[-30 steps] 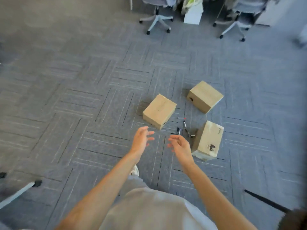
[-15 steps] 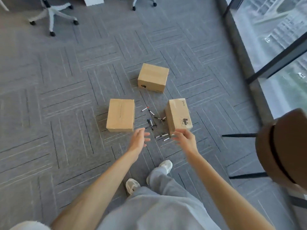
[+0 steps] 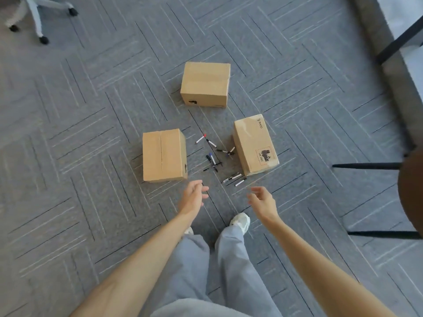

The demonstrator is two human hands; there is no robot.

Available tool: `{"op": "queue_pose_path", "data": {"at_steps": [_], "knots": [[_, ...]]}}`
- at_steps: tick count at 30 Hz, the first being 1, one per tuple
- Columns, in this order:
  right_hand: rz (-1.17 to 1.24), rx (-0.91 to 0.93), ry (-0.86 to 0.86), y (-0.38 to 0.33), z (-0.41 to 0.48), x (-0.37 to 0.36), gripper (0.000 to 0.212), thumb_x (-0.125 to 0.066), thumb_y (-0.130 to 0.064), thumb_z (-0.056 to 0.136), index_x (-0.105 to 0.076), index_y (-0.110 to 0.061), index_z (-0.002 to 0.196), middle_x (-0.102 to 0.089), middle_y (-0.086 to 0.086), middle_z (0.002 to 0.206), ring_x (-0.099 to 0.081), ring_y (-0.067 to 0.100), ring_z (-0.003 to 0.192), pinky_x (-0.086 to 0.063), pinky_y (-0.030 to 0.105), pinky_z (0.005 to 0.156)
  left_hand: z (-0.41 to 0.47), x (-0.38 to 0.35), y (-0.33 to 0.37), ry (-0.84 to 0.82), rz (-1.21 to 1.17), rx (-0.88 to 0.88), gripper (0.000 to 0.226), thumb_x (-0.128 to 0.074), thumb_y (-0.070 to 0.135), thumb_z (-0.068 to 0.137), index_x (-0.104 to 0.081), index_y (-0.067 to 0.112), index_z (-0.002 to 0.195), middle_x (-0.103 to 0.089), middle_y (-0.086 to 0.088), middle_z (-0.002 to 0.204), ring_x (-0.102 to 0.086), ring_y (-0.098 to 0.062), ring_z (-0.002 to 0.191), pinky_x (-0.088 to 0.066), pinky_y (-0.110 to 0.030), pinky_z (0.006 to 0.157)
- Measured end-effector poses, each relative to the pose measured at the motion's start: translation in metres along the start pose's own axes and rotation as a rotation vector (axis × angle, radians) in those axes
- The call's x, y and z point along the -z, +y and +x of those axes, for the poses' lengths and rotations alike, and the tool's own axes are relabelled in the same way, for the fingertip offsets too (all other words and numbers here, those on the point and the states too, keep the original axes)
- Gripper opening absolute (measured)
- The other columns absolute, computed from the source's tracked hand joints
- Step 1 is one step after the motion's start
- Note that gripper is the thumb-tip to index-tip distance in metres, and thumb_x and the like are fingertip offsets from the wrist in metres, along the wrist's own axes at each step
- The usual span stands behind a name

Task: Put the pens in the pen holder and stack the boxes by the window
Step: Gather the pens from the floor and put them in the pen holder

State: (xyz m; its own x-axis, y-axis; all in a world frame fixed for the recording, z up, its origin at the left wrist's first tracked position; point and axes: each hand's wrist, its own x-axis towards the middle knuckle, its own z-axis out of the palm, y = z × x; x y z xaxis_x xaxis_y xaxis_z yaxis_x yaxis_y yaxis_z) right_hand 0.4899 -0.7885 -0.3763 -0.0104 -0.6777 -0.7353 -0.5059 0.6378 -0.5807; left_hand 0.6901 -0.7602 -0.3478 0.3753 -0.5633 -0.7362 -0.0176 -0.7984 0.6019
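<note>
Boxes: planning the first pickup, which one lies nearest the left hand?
The seam-topped box, left of the pens; only it lies just beyond the left hand.

There are three cardboard boxes point(image 3: 205, 83). Roughly eleven pens point(image 3: 212, 159) lie scattered, though the exact count is unsure where some cross or bunch together. One wheeled chair base point(image 3: 36, 19) and two white shoes point(image 3: 240, 221) show.

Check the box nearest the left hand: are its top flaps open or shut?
Shut. The box lies with both top flaps flat, meeting along a centre seam; neither stands up. Whether tape seals them, cannot tell.
</note>
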Motion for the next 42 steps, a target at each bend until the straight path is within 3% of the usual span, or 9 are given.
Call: {"op": "queue_pose_path", "data": {"at_steps": [13, 16, 19, 22, 25, 29, 35, 38, 42], "knots": [[0.124, -0.263, -0.009, 0.111, 0.182, -0.089, 0.023, -0.051, -0.017, 0.096, -0.057, -0.015, 0.119, -0.068, 0.002, 0.106, -0.067, 0.017, 0.091, -0.049, 0.029, 0.078, 0.209, -0.082, -0.124, -0.125, 0.286, 0.101, 0.031, -0.034, 0.021, 0.103, -0.046, 0.018, 0.131, -0.065, -0.001, 0.113, -0.060, -0.021, 0.098, -0.049, -0.038, 0.089], [0.109, -0.316, -0.012, 0.153, 0.236, -0.120, 0.025, -0.050, -0.020, 0.096, -0.055, -0.018, 0.120, -0.065, 0.006, 0.121, -0.065, 0.024, 0.106, -0.052, 0.037, 0.089, 0.268, -0.095, -0.163, -0.126, 0.307, 0.120, 0.032, -0.034, 0.024, 0.102, -0.047, 0.021, 0.131, -0.066, 0.001, 0.116, -0.061, -0.022, 0.105, -0.047, -0.046, 0.098], [0.099, -0.360, 0.004, 0.191, 0.292, -0.151, 0.031, -0.047, -0.023, 0.098, -0.052, -0.016, 0.128, -0.061, 0.007, 0.125, -0.062, 0.022, 0.100, -0.052, 0.031, 0.073, 0.326, -0.110, -0.197, -0.144, 0.338, 0.116, 0.032, -0.032, 0.028, 0.103, -0.046, 0.024, 0.132, -0.065, 0.004, 0.119, -0.059, -0.021, 0.108, -0.045, -0.047, 0.100], [0.082, -0.387, 0.056, 0.219, 0.349, -0.179, 0.040, -0.046, -0.027, 0.099, -0.049, -0.012, 0.136, -0.060, 0.008, 0.130, -0.061, 0.025, 0.103, -0.054, 0.039, 0.083, 0.379, -0.125, -0.231, -0.195, 0.436, 0.070, 0.033, -0.030, 0.032, 0.103, -0.045, 0.029, 0.132, -0.062, 0.008, 0.120, -0.059, -0.020, 0.108, -0.048, -0.045, 0.095], [0.100, -0.384, 0.098, 0.240, 0.400, -0.199, 0.041, -0.046, -0.028, 0.102, -0.045, -0.012, 0.140, -0.055, 0.005, 0.134, -0.058, 0.023, 0.100, -0.049, 0.032, 0.075, 0.422, -0.143, -0.262, -0.226, 0.530, 0.022, 0.034, -0.031, 0.034, 0.102, -0.043, 0.029, 0.133, -0.061, 0.008, 0.121, -0.062, -0.029, 0.095, -0.051, -0.048, 0.092], [0.136, -0.380, 0.218, 0.257, 0.457, -0.212, 0.044, -0.046, -0.026, 0.103, -0.042, -0.010, 0.144, -0.056, 0.006, 0.128, -0.058, 0.017, 0.089, -0.046, 0.035, 0.083, 0.470, -0.176, -0.284, -0.243, 0.564, -0.097, 0.035, -0.036, 0.032, 0.104, -0.044, 0.024, 0.136, -0.057, 0.006, 0.125, -0.062, -0.014, 0.085, -0.052, -0.039, 0.086], [0.091, -0.443, 0.447, 0.283, 0.516, -0.225, 0.015, -0.055, -0.023, 0.099, -0.049, -0.011, 0.104, -0.055, 0.006, 0.091, -0.052, 0.018, 0.061, -0.046, 0.031, 0.058, 0.515, -0.209, -0.302, -0.177, 0.687, -0.373, 0.033, -0.049, 0.028, 0.100, -0.053, 0.017, 0.130, -0.054, 0.002, 0.130, -0.052, -0.011, 0.116, -0.041, -0.025, 0.092], [0.066, -0.446, 0.497, 0.289, 0.522, -0.232, 0.029, -0.060, -0.026, 0.095, -0.049, -0.013, 0.119, -0.056, 0.004, 0.107, -0.057, 0.019, 0.076, -0.053, 0.037, 0.071, 0.527, -0.220, -0.303, -0.193, 0.741, -0.494, 0.031, -0.051, 0.028, 0.099, -0.055, 0.016, 0.128, -0.054, 0.001, 0.126, -0.055, -0.011, 0.107, -0.048, -0.024, 0.083], [-0.088, -0.389, 0.506, 0.292, 0.520, -0.232, 0.034, -0.067, -0.034, 0.085, -0.057, -0.018, 0.114, -0.068, 0.002, 0.095, -0.068, 0.024, 0.083, -0.059, 0.042, 0.079, 0.537, -0.238, -0.302, -0.140, 0.788, -0.513, 0.030, -0.055, 0.032, 0.098, -0.057, 0.017, 0.124, -0.056, 0.000, 0.123, -0.056, -0.017, 0.109, -0.050, -0.031, 0.081]]}}
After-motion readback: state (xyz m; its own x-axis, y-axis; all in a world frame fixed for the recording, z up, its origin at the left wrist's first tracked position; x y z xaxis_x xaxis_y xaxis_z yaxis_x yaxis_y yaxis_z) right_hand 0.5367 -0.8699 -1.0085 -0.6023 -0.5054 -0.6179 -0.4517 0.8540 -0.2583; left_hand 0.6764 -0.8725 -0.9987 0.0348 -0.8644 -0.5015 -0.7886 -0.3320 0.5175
